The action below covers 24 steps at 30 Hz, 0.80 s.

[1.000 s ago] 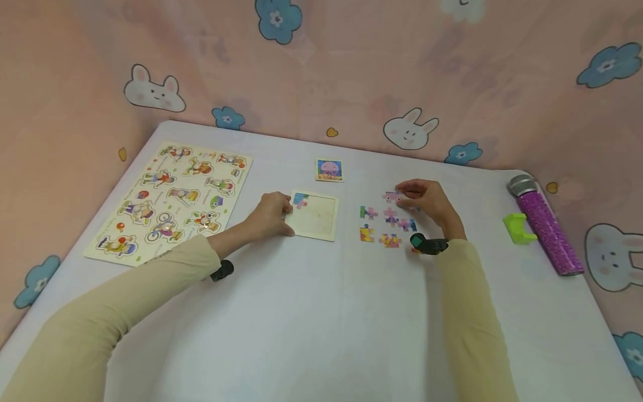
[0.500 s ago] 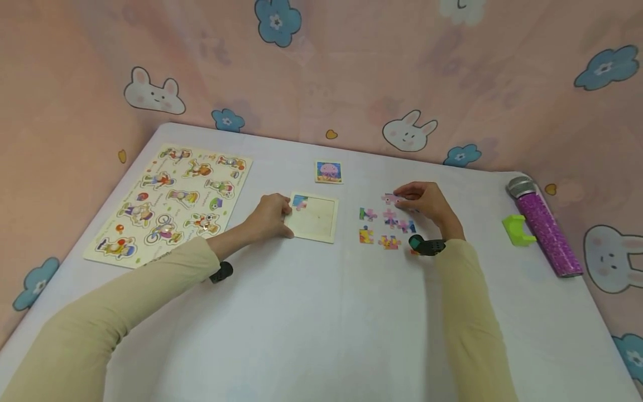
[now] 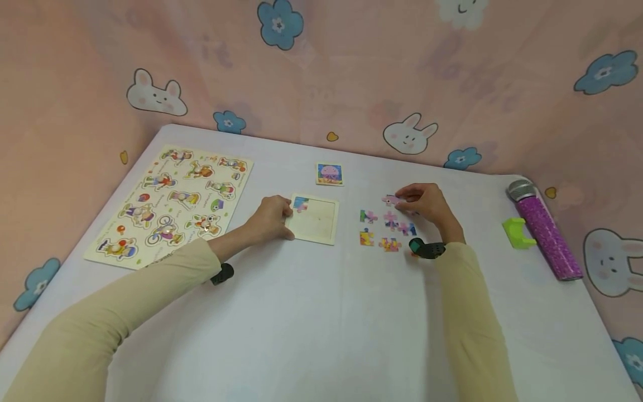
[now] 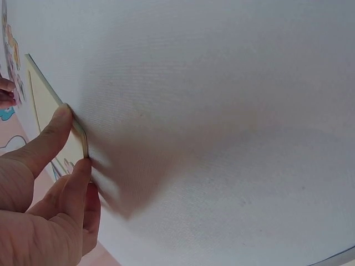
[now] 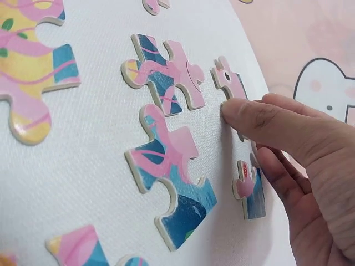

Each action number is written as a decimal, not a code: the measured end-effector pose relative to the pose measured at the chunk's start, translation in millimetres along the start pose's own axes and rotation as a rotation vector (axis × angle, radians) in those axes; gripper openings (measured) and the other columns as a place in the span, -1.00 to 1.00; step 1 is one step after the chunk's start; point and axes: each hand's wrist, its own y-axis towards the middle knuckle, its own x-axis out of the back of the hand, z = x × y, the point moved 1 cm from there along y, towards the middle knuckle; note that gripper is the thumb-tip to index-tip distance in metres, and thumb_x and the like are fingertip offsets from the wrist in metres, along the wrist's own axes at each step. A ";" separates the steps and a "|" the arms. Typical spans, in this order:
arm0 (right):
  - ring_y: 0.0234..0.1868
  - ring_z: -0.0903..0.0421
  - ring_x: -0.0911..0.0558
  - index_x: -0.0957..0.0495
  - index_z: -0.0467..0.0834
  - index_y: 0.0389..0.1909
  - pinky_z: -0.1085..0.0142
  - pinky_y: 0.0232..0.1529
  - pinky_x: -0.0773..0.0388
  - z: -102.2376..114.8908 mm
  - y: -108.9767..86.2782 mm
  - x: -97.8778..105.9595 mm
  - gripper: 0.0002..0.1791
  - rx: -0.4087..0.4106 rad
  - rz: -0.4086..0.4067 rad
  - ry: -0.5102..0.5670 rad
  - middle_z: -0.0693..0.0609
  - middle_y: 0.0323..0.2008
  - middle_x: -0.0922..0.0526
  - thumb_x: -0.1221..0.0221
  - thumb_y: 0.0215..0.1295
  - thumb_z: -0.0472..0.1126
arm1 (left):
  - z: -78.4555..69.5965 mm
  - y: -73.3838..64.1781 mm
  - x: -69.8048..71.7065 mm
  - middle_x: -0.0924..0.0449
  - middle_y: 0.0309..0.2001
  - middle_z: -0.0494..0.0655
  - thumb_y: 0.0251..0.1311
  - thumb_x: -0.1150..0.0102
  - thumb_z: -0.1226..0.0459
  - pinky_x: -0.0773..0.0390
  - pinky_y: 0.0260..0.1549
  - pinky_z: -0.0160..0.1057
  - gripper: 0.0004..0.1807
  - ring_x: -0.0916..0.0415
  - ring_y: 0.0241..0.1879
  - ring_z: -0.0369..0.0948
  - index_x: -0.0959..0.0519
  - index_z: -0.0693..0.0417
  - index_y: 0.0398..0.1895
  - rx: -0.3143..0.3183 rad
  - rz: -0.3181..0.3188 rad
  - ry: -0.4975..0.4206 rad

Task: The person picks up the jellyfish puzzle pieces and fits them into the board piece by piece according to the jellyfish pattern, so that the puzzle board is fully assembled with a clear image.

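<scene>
My left hand [image 3: 270, 219] holds the left edge of a shallow square puzzle tray [image 3: 324, 220], thumb and fingers at its rim [image 4: 77, 130]. In the tray's upper left corner sits a blue and pink puzzle piece [image 3: 301, 203]. My right hand [image 3: 426, 203] pinches a pink puzzle piece with an eye on it [image 5: 230, 77] between thumb and fingers, low over the cloth. Right beside those fingers lies a pink and blue piece [image 5: 254, 193]. Several other loose pieces lie nearer the body, among them a yellow one [image 3: 366, 238] and a green and pink one [image 3: 368, 216].
A small jellyfish picture square [image 3: 330, 173] lies behind the tray. On the left is a large board of figures [image 3: 196, 190]. At the right lie a purple glitter microphone [image 3: 547, 234] and a bright green plastic piece [image 3: 517, 233]. Pink printed fabric [image 3: 331, 78] rises behind the table.
Both hands stay almost where they were, the left at the tray and the right at the pink piece. The head view shifts slightly.
</scene>
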 end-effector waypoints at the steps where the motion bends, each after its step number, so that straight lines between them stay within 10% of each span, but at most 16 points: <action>1: -0.07 -0.04 -0.51 -0.56 -0.29 0.05 0.58 -0.25 -0.48 -0.1 -0.3 -0.4 -0.60 0.002 -0.005 -0.001 -0.24 0.01 -0.59 -0.31 0.19 -0.26 | 0.2 0.1 -0.3 -0.44 0.15 0.36 -0.28 -0.54 0.47 -0.26 0.29 -0.01 -0.46 -0.32 0.22 0.17 -0.56 0.57 -0.15 0.002 0.001 -0.001; 13: -0.07 0.18 -0.55 -0.52 -0.28 0.07 0.50 0.05 -0.46 -3.8 -5.6 -1.9 -0.56 0.019 -0.027 0.240 -0.11 0.01 -0.60 -0.32 0.18 -0.23 | 0.7 -1.5 0.3 -0.43 0.16 0.35 -0.28 -0.53 0.48 -0.26 0.29 -0.01 -0.46 -0.30 0.24 0.16 -0.56 0.56 -0.14 0.002 0.001 -0.004; 24: -0.10 0.25 -0.55 -0.52 -0.27 0.13 0.45 0.07 -0.48 -3.6 -2.9 -3.7 -0.45 -0.036 0.018 0.238 -0.02 -0.02 -0.65 -0.35 0.15 -0.12 | 0.2 -0.2 1.4 -0.42 0.16 0.35 -0.26 -0.53 0.47 -0.25 0.29 -0.01 -0.40 -0.30 0.24 0.16 -0.52 0.58 -0.07 0.004 0.012 -0.001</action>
